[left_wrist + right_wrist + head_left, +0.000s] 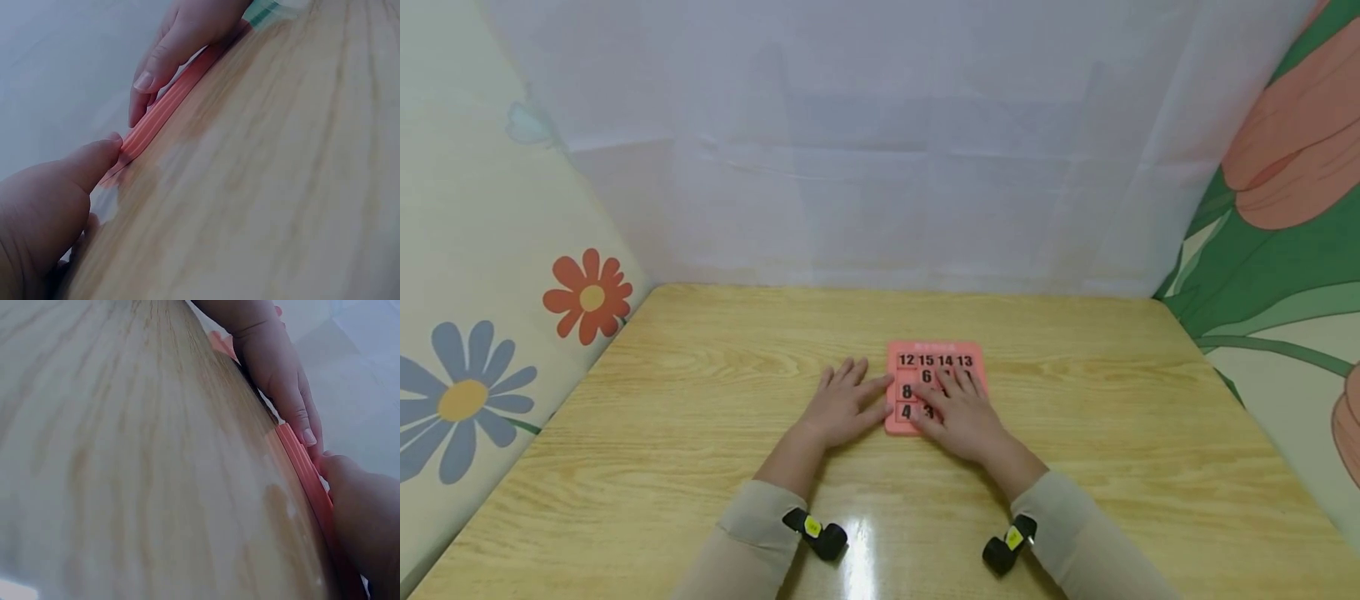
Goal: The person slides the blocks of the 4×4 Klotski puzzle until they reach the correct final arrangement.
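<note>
Near the middle of the wood-grain worktop [1075, 375], lying flat: pink sliding number puzzle [927, 376], black digits reading upright from the near side. Across its top row, 12, 15, 14 and 13; just below, an open slot at the left end with 6 next to it; farther down that left column, 8, then 4, with 3 beside the 4. Remaining numbers partly or wholly covered, too hidden to read.

Beside the puzzle's left edge, left grip [842, 408]: palm down, fingers spread, thumb and forefinger reaching the pink rim. Over the right and lower part, right grip [958, 417]: likewise spread, fingers nearly straight, laid across the numbers. From the left wrist, thumb tip visible against the puzzle's ridged side.

Around both forearms, pale sleeves [752, 525], with black wrist cameras [829, 542] attached. Behind the worktop, hanging whitish cloth [880, 192]; to the left, red flower [592, 297] and blue flower [463, 400] on a pale panel; to the right, pink tulip [1285, 150] among green leaves.
</note>
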`<state>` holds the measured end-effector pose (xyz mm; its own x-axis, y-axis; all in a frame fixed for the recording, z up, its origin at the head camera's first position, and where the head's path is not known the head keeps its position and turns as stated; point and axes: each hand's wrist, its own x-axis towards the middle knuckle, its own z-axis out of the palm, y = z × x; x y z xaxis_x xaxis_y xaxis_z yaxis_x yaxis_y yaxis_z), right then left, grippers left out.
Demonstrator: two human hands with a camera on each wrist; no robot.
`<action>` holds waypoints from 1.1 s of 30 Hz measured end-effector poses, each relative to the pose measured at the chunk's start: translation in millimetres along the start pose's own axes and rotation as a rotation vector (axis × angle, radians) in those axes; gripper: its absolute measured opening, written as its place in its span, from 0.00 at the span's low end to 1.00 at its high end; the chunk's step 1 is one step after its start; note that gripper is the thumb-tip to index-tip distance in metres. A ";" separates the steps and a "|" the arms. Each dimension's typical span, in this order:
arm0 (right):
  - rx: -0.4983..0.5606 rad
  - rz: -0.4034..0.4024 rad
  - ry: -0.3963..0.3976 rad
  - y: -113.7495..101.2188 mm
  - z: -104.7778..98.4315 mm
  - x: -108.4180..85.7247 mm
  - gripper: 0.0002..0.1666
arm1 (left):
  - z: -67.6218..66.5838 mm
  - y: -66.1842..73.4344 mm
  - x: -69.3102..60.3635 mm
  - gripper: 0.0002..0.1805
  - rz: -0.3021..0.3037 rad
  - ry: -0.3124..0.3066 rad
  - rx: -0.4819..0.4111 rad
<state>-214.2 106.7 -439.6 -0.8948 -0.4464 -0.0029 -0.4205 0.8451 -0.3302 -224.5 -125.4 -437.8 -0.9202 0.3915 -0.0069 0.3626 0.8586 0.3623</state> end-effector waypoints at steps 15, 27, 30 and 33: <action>0.029 -0.015 0.039 -1.4 0.6 -1.8 0.33 | 3.4 -4.9 -0.1 0.32 -0.003 0.009 -0.032; -0.030 0.043 0.107 2.0 -5.6 22.7 0.34 | 5.4 -6.2 0.1 0.32 0.007 0.023 -0.008; -0.030 0.059 0.080 2.4 -6.2 28.8 0.35 | 5.4 -5.5 -0.1 0.32 0.005 0.022 -0.007; -0.028 0.076 0.056 2.3 -6.7 34.2 0.36 | 5.0 -4.8 -0.6 0.32 0.000 0.019 -0.006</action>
<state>-246.8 95.4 -434.1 -0.9309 -0.3644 0.0266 -0.3547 0.8840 -0.3046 -224.9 -128.1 -444.2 -0.9228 0.3851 0.0110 0.3618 0.8565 0.3682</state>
